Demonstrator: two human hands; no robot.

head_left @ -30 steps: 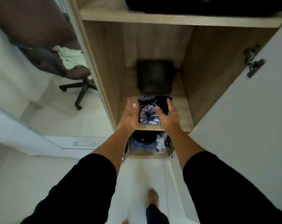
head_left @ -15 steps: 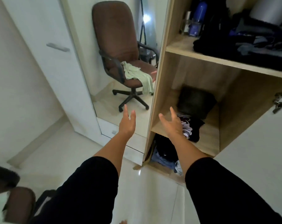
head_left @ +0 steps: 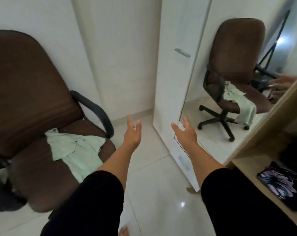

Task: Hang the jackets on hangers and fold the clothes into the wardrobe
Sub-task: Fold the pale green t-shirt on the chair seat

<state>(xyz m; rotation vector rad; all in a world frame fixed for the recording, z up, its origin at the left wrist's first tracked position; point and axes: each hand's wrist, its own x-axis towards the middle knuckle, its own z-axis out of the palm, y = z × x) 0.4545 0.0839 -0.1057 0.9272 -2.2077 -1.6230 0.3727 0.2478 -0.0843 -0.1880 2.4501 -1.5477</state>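
Observation:
A pale green garment (head_left: 76,150) lies crumpled on the seat of a brown office chair (head_left: 30,106) at the left. My left hand (head_left: 132,133) is held out over the floor to the right of the chair, open and empty. My right hand (head_left: 185,132) is stretched out in front of the mirror door (head_left: 233,92), fingers apart and empty. At the far right, a folded black printed garment (head_left: 279,181) rests on the wooden wardrobe shelf (head_left: 246,164).
The mirror door reflects the chair and the green garment. A white wardrobe door (head_left: 171,68) with a grey handle stands beside the mirror. Glossy white floor tiles (head_left: 154,184) lie between chair and wardrobe. My bare foot (head_left: 123,232) shows at the bottom edge.
My view has swung left from the wardrobe shelf to the chair. Both hands came off the folded printed garment, left on the shelf, and moved left, open and empty.

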